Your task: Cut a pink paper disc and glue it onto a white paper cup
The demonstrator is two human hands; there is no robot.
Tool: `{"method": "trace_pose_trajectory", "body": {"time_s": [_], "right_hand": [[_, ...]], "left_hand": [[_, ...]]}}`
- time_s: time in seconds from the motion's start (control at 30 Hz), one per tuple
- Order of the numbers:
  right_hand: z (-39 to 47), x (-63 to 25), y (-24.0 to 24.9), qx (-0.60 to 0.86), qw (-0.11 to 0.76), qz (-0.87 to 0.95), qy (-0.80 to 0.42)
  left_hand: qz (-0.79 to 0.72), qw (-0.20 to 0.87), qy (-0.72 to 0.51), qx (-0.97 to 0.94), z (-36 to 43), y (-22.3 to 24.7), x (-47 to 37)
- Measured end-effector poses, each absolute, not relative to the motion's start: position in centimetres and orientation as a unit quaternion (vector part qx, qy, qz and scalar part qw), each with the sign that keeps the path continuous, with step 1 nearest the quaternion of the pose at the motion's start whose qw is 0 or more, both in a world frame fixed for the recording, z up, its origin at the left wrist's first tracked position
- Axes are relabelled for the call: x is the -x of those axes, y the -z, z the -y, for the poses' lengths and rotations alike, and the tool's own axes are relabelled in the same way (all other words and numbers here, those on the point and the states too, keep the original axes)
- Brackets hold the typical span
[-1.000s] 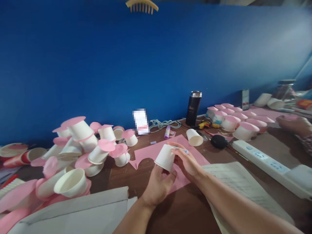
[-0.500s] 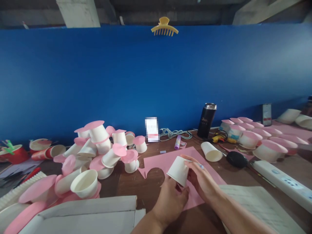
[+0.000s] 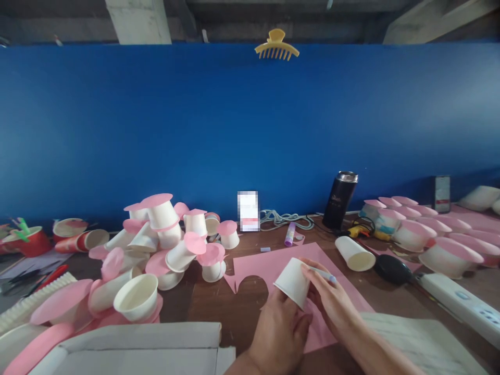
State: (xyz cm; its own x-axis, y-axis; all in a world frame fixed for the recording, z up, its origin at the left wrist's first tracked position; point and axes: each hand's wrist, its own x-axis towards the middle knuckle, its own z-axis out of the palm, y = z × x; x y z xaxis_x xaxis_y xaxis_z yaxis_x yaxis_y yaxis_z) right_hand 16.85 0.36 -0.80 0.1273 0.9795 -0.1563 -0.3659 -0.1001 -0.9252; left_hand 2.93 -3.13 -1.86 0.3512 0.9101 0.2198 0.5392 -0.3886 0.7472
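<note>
A white paper cup (image 3: 294, 281) is held tilted, its closed base toward the upper right, over a pink sheet of paper (image 3: 308, 255) with a rounded cutout. My left hand (image 3: 279, 328) is closed around the cup's rim from below. In my right hand (image 3: 328, 294) is a slim white pen (image 3: 326, 274) with a pale blue end. The fingertips of that hand meet the cup's base, and the pen's tip is hidden behind them. A small pale cap-like piece (image 3: 265, 249) lies beyond the sheet.
Paper cups with pink discs (image 3: 160, 211) are heaped at the left, and more stand in rows (image 3: 414, 234) at the right. A loose cup (image 3: 354, 253), a purple glue stick (image 3: 289, 234), a black flask (image 3: 340, 200) and a white power strip (image 3: 461, 297) surround the sheet.
The view has shifted slightly, so most things sit a little further right and lower. The cup stays in my left hand, and more of the pen shows above my right hand.
</note>
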Motion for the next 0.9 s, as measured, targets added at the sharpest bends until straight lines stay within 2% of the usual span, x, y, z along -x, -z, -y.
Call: {"method": "trace_pose_trajectory", "body": {"time_s": [0.23,0.43,0.53,0.6,0.73,0.83,0.9], "right_hand": [[-0.6,-17.0,1.9,0.488,0.557,0.364,-0.565],[-0.3,-17.1,1.4,0.504,0.538,0.442,-0.511],[-0.3,-17.1,1.0,0.510,0.541,0.464,-0.481],[-0.2,-17.2,0.7,0.521,0.547,0.461,-0.467],[0.4,-17.5,0.0,0.527,0.584,0.531,-0.314],[1.4,-17.7,-0.9,0.482,0.575,0.626,-0.212],[2.1,-17.7,-1.4,0.451,0.546,0.681,-0.186]], "left_hand": [[-0.467,0.250,-0.319,-0.786,3.0,1.7,-3.0],[-0.454,0.296,-0.389,-0.745,2.6,1.7,-3.1],[-0.459,0.359,-0.479,-0.656,2.0,1.4,-2.9],[-0.489,0.462,-0.489,-0.556,1.5,1.4,-2.6],[-0.452,0.622,-0.521,-0.371,0.7,1.7,-2.3],[-0.405,0.671,-0.546,-0.295,0.6,1.7,-2.4],[-0.393,0.684,-0.552,-0.270,0.7,1.6,-2.6]]}}
